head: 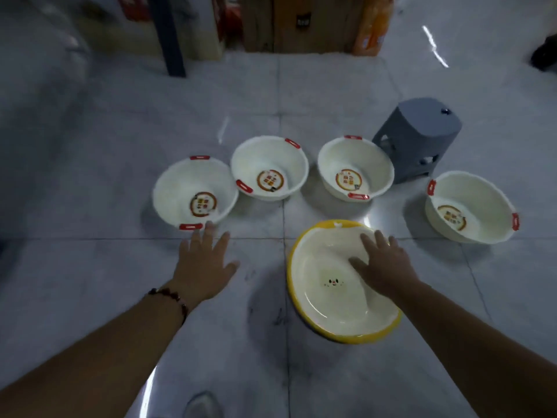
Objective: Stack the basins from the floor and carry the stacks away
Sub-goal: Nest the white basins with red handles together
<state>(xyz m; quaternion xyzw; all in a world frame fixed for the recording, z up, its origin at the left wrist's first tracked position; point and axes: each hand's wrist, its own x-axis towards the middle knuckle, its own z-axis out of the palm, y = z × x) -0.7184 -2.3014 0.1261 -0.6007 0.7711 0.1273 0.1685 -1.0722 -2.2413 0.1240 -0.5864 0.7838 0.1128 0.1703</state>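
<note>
Several white basins with red handles stand on the tiled floor: one at the left, one further back, one in the middle and one at the right. Nearer to me lies a yellow-rimmed basin with a small face printed inside. My left hand is stretched out flat with straight fingers, its fingertips just short of the left basin's near red handle. My right hand hovers with spread fingers over the yellow basin's right side. Neither hand holds anything.
A grey plastic stool stands behind the middle and right basins. Cardboard boxes and a dark post line the back. A shoe tip shows at the bottom edge. Bare floor tiles lie around my arms.
</note>
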